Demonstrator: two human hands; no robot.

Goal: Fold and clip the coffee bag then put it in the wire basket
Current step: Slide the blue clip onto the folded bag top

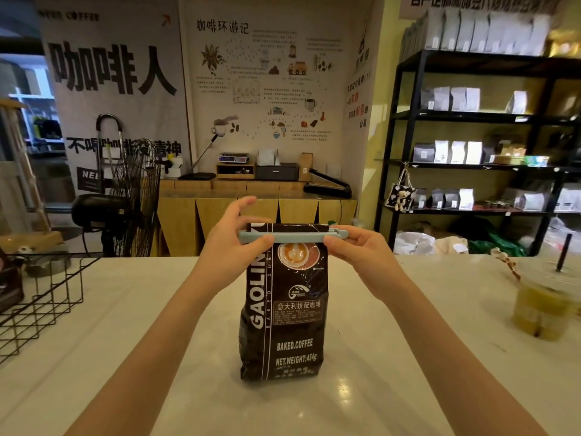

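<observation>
A dark brown coffee bag [284, 313] stands upright on the white counter [393, 357], its top folded over. A pale green bar clip [295, 237] lies across the folded top. My left hand [234, 243] pinches the clip's left end, thumb in front and fingers behind the bag. My right hand [355, 251] pinches the clip's right end near its hinge. The black wire basket [41, 297] sits at the counter's left edge, apart from the bag.
A plastic cup of yellowish drink with a black straw [540, 306] stands on the counter at the right. A dark object sits inside the basket at far left. Beyond the counter are a floor fan [132, 196], a wooden bench and black shelves of bags.
</observation>
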